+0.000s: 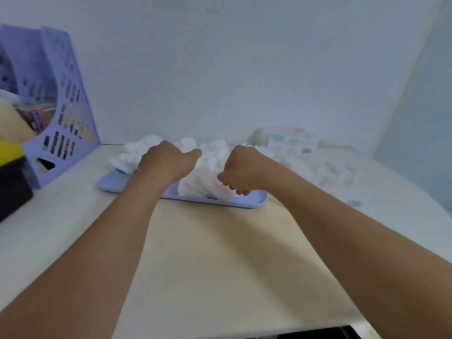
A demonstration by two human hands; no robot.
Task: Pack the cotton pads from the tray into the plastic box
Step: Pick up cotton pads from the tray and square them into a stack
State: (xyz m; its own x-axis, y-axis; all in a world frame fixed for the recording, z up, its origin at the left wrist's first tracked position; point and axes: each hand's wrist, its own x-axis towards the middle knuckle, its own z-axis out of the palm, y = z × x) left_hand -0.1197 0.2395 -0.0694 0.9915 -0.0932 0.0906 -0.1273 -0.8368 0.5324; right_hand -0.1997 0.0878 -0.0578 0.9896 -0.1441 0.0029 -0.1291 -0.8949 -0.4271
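A pale blue tray (115,183) lies on the desk near the wall, heaped with white cotton pads (205,174). My left hand (168,162) rests palm down on the left part of the heap, fingers curled into the pads. My right hand (241,171) is closed on the heap's right side, its fingertips pinched at the pads' lower edge. A clear plastic box (291,143) with a pastel label sits to the right against the wall, blurred, with more white pads (327,170) spread in front of it.
A purple perforated file holder (63,113) with books stands at the left against the wall. A black and yellow object (12,177) sits at the left edge. The beige desk (220,253) stretches toward me, with a dark item at its front edge.
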